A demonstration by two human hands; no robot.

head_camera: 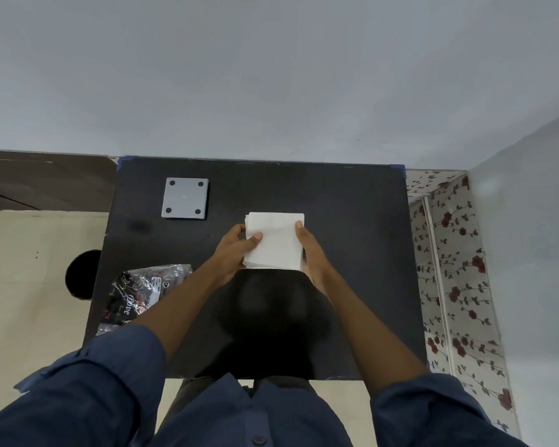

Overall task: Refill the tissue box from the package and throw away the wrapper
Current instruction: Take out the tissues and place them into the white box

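Against a plain pale wall stands a black table, with cream floor to the left and rose-patterned covering to the right. At its centre, a white tissue stack is gripped between the left hand and right hand, each clasping one side edge. Its slightly longer axis runs from the person toward the wall. A crumpled wrapper lies near the left edge; a grey square plate sits at far left.
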